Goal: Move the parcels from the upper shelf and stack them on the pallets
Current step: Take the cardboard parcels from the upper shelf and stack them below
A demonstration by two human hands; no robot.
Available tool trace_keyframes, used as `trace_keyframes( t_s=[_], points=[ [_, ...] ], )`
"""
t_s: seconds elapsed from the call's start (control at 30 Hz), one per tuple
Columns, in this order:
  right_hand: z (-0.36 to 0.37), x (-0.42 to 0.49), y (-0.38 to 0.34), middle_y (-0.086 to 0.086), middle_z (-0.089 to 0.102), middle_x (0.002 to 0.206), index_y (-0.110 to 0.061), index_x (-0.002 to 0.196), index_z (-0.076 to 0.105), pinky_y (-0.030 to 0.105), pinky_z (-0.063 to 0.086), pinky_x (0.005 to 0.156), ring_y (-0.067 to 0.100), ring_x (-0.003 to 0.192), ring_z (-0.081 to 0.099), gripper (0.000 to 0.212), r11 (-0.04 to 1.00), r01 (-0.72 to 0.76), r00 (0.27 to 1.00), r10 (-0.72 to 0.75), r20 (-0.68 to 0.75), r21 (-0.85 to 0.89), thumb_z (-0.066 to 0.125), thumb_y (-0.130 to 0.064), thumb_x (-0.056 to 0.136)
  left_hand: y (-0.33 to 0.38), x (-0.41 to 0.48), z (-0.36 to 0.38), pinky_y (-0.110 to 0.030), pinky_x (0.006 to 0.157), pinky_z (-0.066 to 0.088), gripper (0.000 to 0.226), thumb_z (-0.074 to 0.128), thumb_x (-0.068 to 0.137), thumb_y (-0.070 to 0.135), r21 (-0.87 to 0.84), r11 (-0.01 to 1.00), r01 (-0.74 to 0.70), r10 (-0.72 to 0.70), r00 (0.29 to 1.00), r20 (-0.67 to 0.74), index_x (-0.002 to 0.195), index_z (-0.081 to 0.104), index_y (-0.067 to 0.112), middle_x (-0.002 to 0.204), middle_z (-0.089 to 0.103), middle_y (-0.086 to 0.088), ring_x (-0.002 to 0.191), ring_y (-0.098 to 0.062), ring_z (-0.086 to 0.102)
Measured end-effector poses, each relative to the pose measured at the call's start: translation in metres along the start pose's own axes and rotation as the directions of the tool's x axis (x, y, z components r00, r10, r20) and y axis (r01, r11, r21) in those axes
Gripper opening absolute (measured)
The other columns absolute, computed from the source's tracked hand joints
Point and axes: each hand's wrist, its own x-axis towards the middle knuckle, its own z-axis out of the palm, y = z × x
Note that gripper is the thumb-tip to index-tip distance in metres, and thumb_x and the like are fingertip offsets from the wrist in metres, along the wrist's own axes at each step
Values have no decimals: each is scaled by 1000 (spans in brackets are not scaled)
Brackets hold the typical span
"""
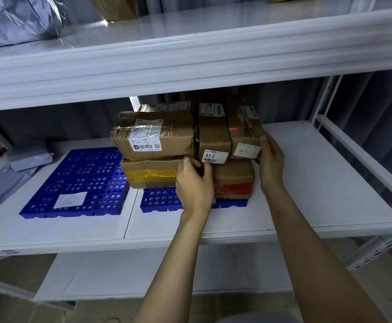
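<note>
Resting on the right blue pallet (160, 201) of the middle shelf (318, 183), a stack of cardboard parcels is seen in two layers. The 67-2 parcel (213, 138) in the top layer is gripped at its lower front edge by the left hand (195, 183), whose fingers (187, 163) are curled against it (thumb on the label). The neighbouring white-labelled parcel (246, 138) is pressed from its right side by the right hand (270, 159), fingers straight and close together. Beneath lie a yellow-taped parcel (148, 173) and a red-taped parcel (234, 183). The left blue pallet (78, 180) carries only a paper slip (70, 199). A grey mailer bag (15, 19) lies on the upper shelf (190, 64).
</note>
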Motion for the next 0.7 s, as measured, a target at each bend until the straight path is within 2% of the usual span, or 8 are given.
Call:
trace_keyframes(
  t_s=[0.07,0.13,0.2,0.33,0.57,0.7],
  points=[
    [1,-2,-1,-4,66,118,-21,129,57,27,54,88,6,104,64,32,1000,10,1000,-10,0,2,46,-30,100,-1,-5,2,-27,76,49,17,61,92,30,-10,997,-71,71,997,5,97,62,14,106,59,-1,97,-16,57],
    [3,-4,-3,-9,66,113,-25,126,57,21,53,79,0,98,64,28,1000,10,1000,-10,-1,16,46,-28,100,0,-4,5,-28,88,50,26,60,92,31,-3,995,-98,98,995,29,110,64,13,122,57,-3,111,-18,55],
    [4,-4,-3,-9,66,113,-27,125,57,20,53,77,0,98,64,27,1000,8,1000,-8,1,4,47,-28,100,3,-1,6,-29,92,50,32,59,93,32,-4,996,-93,93,994,50,119,63,14,130,55,-5,116,-19,54],
    [4,-1,-3,-4,65,117,-24,129,56,27,54,83,6,102,63,31,1000,8,1000,-8,0,-25,49,-30,99,2,4,8,-31,93,51,33,57,95,31,-14,994,-110,111,992,62,123,63,14,128,58,-4,116,-19,55],
    [5,2,-3,-2,63,120,-22,133,52,24,54,79,6,102,63,35,999,-11,1000,12,26,-32,49,-31,99,1,8,10,-33,93,52,32,55,96,23,-39,993,-108,110,991,69,126,60,15,129,59,-4,113,-18,58],
    [4,2,-2,-2,62,121,-24,133,51,28,54,83,8,104,62,35,999,-29,999,29,31,-23,49,-33,99,-1,6,9,-33,92,54,33,53,96,17,-45,995,-94,97,993,64,128,58,14,125,62,-4,110,-19,61]
  ],
)
